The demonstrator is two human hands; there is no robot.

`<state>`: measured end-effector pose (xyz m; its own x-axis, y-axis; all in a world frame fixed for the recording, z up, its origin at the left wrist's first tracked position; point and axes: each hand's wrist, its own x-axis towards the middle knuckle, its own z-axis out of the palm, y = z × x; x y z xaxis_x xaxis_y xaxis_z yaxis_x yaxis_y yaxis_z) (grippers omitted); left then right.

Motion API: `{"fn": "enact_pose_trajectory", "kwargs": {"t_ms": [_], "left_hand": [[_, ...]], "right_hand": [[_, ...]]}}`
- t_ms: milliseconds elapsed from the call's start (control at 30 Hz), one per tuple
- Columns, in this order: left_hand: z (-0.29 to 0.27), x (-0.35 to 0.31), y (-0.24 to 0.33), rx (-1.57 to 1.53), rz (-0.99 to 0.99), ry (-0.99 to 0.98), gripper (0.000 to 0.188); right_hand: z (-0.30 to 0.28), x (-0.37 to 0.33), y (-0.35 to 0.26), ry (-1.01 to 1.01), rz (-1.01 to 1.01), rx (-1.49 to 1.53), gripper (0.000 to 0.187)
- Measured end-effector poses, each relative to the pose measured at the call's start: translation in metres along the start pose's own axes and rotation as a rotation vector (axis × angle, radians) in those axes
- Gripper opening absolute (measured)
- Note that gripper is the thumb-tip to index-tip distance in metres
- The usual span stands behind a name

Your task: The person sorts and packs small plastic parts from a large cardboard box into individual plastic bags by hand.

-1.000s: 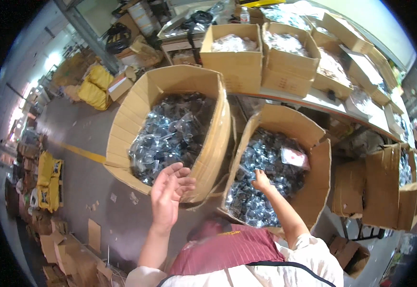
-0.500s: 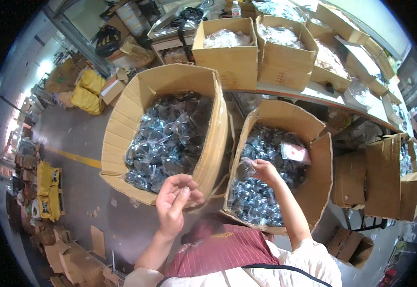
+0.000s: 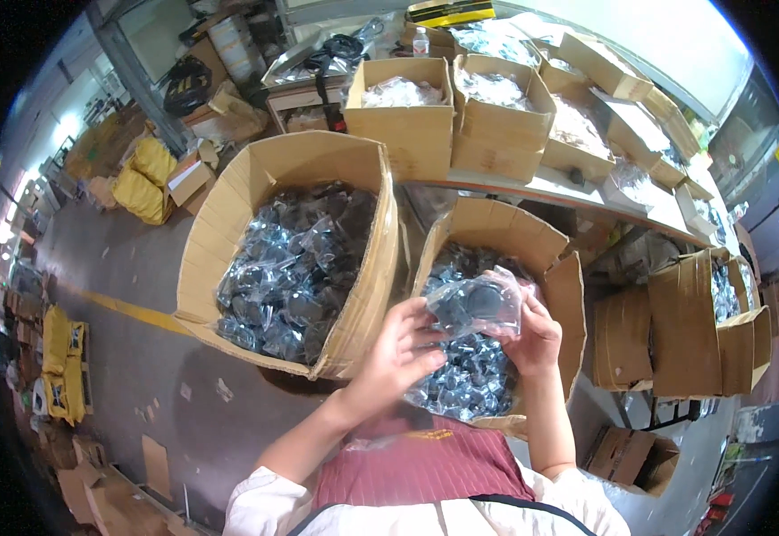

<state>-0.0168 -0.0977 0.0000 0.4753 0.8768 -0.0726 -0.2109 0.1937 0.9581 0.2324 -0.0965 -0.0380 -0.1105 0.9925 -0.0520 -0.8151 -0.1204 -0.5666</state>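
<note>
My right hand (image 3: 535,339) grips a clear plastic bag (image 3: 477,305) with a dark round part inside, held up over the right-hand cardboard box (image 3: 571,299). A pinkish edge shows by my right fingers; whether it belongs to a packet in my grip or one lying behind, I cannot tell. My left hand (image 3: 403,347) is beside the bag's left edge, fingers apart and palm turned toward it. Below, the right box holds many similar small bags (image 3: 465,380). To the left, a larger cardboard box (image 3: 202,259) holds more bagged dark parts (image 3: 295,268).
Behind the two boxes runs a bench (image 3: 532,189) bearing open cartons (image 3: 398,134) filled with clear bags. More cardboard boxes (image 3: 689,322) stand at the right. Yellow sacks (image 3: 143,183) and a yellow floor line (image 3: 126,308) are on the left.
My right hand has lifted the bagged part out of the right box toward me. My left hand has moved right, from beside the left box to beside the bag. The view has shifted slightly.
</note>
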Motion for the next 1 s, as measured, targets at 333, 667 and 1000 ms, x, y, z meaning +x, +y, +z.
{"fn": "enact_pose_trajectory", "kwargs": {"t_ms": [333, 667, 1000], "left_hand": [[-0.026, -0.019, 0.013, -0.341, -0.08, -0.032, 0.055], [-0.092, -0.033, 0.038, -0.745, 0.081, 0.224, 0.055], [-0.08, -0.017, 0.024, -0.275, 0.105, 0.5, 0.03]], "right_hand": [[0.008, -0.008, 0.028, -0.242, 0.067, 0.007, 0.059], [-0.217, 0.058, 0.227, -0.194, 0.401, -1.79, 0.059], [-0.222, 0.061, 0.311, 0.025, 0.936, -1.738, 0.111]]}}
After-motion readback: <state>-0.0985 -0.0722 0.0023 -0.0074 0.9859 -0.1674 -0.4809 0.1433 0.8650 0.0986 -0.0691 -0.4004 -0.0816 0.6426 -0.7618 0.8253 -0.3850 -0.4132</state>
